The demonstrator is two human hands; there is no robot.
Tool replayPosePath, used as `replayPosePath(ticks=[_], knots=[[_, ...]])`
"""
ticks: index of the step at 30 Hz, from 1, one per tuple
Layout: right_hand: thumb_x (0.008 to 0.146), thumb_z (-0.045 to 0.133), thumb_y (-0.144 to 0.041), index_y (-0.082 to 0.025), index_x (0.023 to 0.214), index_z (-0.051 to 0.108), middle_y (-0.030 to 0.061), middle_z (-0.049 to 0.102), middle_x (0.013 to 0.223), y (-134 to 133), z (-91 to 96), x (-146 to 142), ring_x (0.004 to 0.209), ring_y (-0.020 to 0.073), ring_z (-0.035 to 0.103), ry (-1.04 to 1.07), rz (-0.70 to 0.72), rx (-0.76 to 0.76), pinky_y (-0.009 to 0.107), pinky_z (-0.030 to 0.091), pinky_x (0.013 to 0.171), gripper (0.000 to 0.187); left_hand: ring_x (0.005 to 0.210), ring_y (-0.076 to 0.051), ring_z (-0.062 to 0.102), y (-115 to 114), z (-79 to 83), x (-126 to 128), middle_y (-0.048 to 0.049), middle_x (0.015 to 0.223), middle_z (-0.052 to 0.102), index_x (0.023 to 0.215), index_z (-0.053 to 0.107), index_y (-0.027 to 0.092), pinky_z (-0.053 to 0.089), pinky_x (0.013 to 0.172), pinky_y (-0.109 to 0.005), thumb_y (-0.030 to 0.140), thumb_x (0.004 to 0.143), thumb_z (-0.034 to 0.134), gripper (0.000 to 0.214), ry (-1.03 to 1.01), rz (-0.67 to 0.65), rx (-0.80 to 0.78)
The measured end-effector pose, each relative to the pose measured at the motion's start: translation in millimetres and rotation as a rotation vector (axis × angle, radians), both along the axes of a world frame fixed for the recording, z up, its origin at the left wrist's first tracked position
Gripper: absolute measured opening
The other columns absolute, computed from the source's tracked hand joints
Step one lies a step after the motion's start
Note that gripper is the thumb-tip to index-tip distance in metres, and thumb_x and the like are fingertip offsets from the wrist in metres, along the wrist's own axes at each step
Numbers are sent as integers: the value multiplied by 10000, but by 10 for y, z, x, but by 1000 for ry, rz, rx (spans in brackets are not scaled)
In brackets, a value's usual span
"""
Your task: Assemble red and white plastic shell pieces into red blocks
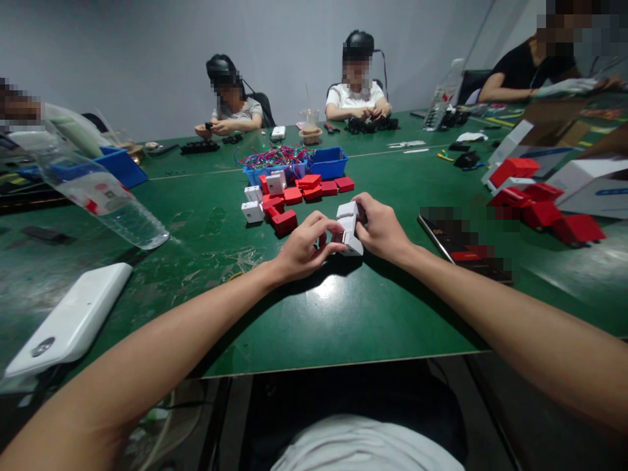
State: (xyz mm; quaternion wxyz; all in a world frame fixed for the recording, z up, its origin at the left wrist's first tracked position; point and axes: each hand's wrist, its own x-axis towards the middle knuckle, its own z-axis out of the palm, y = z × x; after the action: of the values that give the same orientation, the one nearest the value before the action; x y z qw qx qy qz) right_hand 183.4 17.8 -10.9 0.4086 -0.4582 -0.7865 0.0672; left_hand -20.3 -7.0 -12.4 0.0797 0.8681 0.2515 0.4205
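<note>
A small white box (349, 230) with a red inside is held above the green table (343, 314), between both my hands. My left hand (301, 248) is closed, its fingers pinching the box's left side. My right hand (380, 226) wraps round the box's right side and top flap. Just beyond the hands lies a heap of red boxes (304, 193) and a few white boxes (252, 210).
Blue bins (328, 161) with coloured ties stand behind the heap. A clear plastic bottle (98, 193) lies at the left, and a white device (73, 320) sits near the table edge. More red boxes (540, 206) and a phone (461, 242) lie right. Other people work across the table.
</note>
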Motion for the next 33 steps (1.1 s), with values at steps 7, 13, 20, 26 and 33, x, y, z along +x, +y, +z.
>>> replayPosePath(ticks=[7,13,20,26,33], knots=[[695,492,-124,-214,906,486,49,591,797,-27,33,5,675,187,494,-14,-15,34,303,372,652,229,796,-135,589,-5,8,13,-57,946,608,1010,615,175,507,670,-253,370,916,644,219,-6,-16,-20],[673,494,-123,-208,904,500,42,599,745,-29,-9,-38,627,179,485,-6,-65,-51,298,356,623,246,792,-140,596,29,-6,11,-50,912,603,987,606,161,522,682,-269,342,904,661,207,-5,-61,38],[667,509,-150,-215,856,486,43,608,734,-7,-31,-54,608,175,486,24,-92,-68,298,361,612,201,813,-148,611,23,-22,22,-64,951,621,1008,623,162,538,699,-277,363,878,694,250,4,0,12],[668,530,-162,-229,843,425,38,591,728,29,-53,-15,608,174,480,16,-104,-95,296,355,601,215,804,-135,607,66,-2,-18,-51,943,655,966,650,161,504,670,-240,330,837,743,232,-26,62,-142],[691,556,-193,-231,820,425,29,580,728,7,0,-6,640,181,491,26,-87,-91,303,355,622,188,737,-122,610,106,4,-46,-42,965,656,1034,577,167,511,645,-242,454,831,710,376,16,17,-309]])
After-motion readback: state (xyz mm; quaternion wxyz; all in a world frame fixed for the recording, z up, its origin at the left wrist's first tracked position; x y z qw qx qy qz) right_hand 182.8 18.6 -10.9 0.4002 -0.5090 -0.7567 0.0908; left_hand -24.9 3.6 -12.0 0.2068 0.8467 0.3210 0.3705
